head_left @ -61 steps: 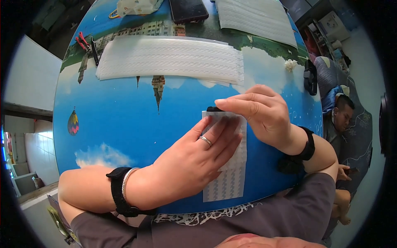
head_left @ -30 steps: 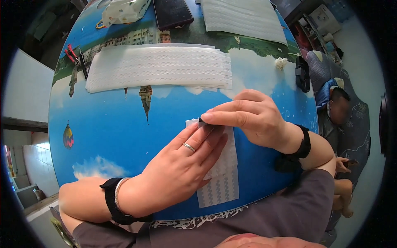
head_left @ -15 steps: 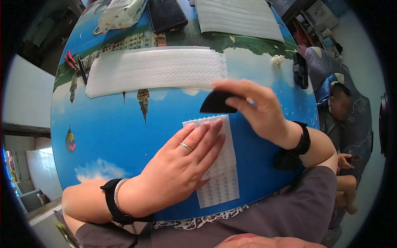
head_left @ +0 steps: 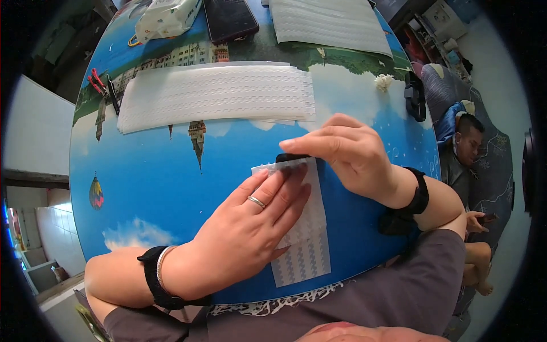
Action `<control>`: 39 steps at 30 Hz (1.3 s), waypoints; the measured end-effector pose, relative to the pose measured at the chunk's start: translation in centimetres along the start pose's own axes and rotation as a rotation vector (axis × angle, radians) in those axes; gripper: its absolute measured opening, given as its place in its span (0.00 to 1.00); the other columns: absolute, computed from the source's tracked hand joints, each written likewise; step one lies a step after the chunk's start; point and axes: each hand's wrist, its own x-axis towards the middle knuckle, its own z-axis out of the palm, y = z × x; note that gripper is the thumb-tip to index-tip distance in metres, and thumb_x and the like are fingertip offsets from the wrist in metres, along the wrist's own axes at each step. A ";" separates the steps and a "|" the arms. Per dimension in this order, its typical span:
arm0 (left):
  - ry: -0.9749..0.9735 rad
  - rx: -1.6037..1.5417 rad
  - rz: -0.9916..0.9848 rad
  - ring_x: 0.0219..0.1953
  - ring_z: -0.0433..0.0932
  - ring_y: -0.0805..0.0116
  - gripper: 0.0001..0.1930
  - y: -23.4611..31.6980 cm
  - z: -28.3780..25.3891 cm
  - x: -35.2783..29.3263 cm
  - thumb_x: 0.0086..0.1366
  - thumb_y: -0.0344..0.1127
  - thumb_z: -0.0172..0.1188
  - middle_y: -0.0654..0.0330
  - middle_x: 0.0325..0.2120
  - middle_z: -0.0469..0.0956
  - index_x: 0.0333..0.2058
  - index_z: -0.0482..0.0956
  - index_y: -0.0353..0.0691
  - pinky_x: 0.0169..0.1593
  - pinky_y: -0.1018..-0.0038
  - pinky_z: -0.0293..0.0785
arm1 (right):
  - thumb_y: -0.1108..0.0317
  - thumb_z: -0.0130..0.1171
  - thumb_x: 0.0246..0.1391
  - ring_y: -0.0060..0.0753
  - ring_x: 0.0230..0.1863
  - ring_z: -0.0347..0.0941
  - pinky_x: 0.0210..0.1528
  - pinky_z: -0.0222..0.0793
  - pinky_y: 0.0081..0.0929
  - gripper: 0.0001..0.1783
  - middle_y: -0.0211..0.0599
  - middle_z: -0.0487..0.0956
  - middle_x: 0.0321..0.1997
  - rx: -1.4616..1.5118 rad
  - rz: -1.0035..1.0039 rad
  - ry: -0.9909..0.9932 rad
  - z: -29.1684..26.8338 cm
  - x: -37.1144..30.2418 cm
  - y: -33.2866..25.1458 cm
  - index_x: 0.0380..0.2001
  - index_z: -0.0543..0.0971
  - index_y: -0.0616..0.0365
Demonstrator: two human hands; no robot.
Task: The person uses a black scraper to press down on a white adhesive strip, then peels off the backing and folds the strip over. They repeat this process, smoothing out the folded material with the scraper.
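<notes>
A narrow white sheet (head_left: pixel 302 265) with rows of small grey marks lies on the blue printed table cover, near the table's front edge. My left hand (head_left: pixel 253 222) rests flat across its upper left part, fingers stretched out and hiding some of the rows. At the sheet's far edge, a flat black scraper-like piece (head_left: pixel 292 157) is held tilted by my right hand (head_left: pixel 359 157), just beyond my left fingertips. The right thumb and the lower part of that piece are mostly hidden. Whether it presses on the sheet, I cannot tell.
Beyond my hands is a stack of white patterned strips (head_left: pixel 216 97). Red-handled cutters (head_left: pixel 97 81) and a black pen-like tool (head_left: pixel 113 96) lie left of it. Farther back are a wipes pack (head_left: pixel 168 21), a phone (head_left: pixel 231 21) and more sheets (head_left: pixel 330 25). Another person (head_left: pixel 464 142) sits at right.
My right hand has come down and a little left, bringing the black piece to the sheet's far edge and tilting it more edge-on. My left hand and the sheet have stayed put.
</notes>
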 end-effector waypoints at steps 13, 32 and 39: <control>0.009 -0.007 0.005 0.76 0.57 0.51 0.49 -0.1 0.1 0.0 0.50 0.47 0.72 0.45 0.73 0.60 0.70 0.66 0.34 0.76 0.55 0.55 | 0.83 0.61 0.59 0.36 0.37 0.78 0.40 0.76 0.30 0.22 0.39 0.88 0.50 -0.072 -0.019 -0.054 -0.1 0.2 -0.1 0.56 0.85 0.56; 0.042 -0.025 0.027 0.77 0.55 0.50 0.48 0.0 0.8 0.2 0.50 0.45 0.72 0.46 0.71 0.62 0.69 0.66 0.32 0.78 0.53 0.51 | 0.79 0.64 0.54 0.32 0.34 0.78 0.41 0.75 0.28 0.22 0.30 0.89 0.46 -0.080 -0.044 0.015 1.1 0.5 -0.5 0.52 0.88 0.49; 0.058 -0.029 0.043 0.76 0.57 0.50 0.49 0.0 0.9 0.3 0.49 0.45 0.73 0.46 0.71 0.62 0.69 0.66 0.32 0.78 0.53 0.52 | 0.78 0.63 0.57 0.28 0.39 0.79 0.42 0.74 0.26 0.22 0.31 0.88 0.49 -0.085 -0.072 -0.019 0.6 0.2 -0.6 0.54 0.86 0.50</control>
